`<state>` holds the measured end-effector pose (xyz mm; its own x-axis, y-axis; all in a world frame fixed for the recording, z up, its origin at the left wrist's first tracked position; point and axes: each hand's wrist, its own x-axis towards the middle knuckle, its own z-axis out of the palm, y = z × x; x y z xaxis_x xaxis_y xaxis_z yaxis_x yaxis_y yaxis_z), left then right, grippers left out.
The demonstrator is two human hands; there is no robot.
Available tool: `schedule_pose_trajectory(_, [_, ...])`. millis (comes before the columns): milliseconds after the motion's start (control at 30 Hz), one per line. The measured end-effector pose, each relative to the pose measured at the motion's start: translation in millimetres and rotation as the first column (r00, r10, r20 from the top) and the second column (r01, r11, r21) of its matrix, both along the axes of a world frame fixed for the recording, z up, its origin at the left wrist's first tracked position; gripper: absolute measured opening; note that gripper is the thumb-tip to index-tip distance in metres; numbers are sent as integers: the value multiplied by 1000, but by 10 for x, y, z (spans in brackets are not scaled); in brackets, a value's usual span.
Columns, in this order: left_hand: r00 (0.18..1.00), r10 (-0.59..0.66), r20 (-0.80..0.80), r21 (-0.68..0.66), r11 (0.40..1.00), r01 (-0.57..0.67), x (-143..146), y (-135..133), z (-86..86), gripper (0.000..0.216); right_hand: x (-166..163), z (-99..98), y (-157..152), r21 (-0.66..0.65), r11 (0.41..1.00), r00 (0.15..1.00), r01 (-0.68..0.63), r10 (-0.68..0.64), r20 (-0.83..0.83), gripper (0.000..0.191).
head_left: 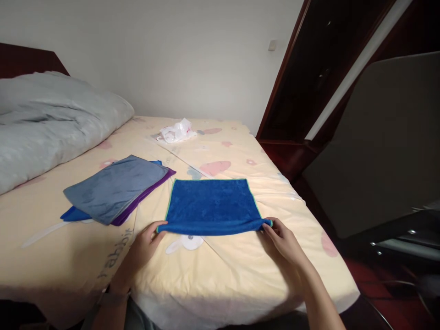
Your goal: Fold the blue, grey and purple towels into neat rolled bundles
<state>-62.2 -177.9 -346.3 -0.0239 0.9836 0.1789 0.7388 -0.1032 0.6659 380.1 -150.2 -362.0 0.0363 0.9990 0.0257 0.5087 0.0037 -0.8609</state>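
A blue towel (211, 204) with a green edge lies flat on the bed (220, 261) in front of me. My left hand (144, 245) pinches its near left corner. My right hand (282, 238) pinches its near right corner. The near edge is lifted slightly off the sheet between both hands. Left of the towel lies a stack of cloths (117, 188), grey on top, with purple and blue ones showing under it.
A grey duvet (51, 119) is bunched at the bed's far left. A white plastic bag (177, 131) lies near the far end. The bed's right edge drops to a dark floor beside dark wooden furniture (309, 91) and a grey panel (385, 137).
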Motion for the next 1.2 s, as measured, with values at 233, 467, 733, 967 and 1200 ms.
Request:
schedule_pose_trajectory(233, [974, 161, 160, 32, 985, -168, 75, 64, -97, 38, 17, 59, 13, 62, 994, 994, 85, -89, 66, 45])
schedule_pose_trajectory(467, [942, 245, -231, 56, 970, -238, 59, -49, -122, 39, 53, 28, -78, -144, 984, 957, 108, -64, 284, 48])
schedule_pose_trajectory(733, [952, 291, -89, 67, 956, -286, 174, -29, -116, 34, -26, 68, -41, -189, 957, 944, 219, -159, 289, 49])
schedule_pose_trajectory(967, [960, 238, 146, 23, 970, -244, 136, 43, -216, 32, -161, 64, -80, -34, 997, 998, 68, -68, -8, 45])
schedule_pose_trajectory(1200, [946, 289, 148, -96, 956, -277, 147, 23, -161, 39, -233, -43, -43, -180, 962, 968, 208, -228, -104, 42])
